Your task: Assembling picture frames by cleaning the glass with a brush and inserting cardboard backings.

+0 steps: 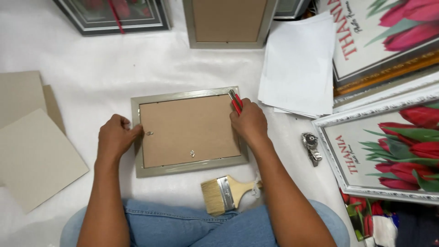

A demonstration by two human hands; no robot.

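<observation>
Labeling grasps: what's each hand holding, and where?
Right hand grips a red tool by its lower end. Left hand holds nothing, steadying the picture frame at its left edge.

A white sheet (105, 68) covers the floor. In the middle lies a silver picture frame (190, 132), face down, with its brown backing up. Below it lies a paintbrush (224, 194). At the left are grey cardboard sheets (32, 151), at the right a stack of white paper (299, 64) and a wristwatch (312, 147). More frames (384, 151) lie around the edges.
</observation>
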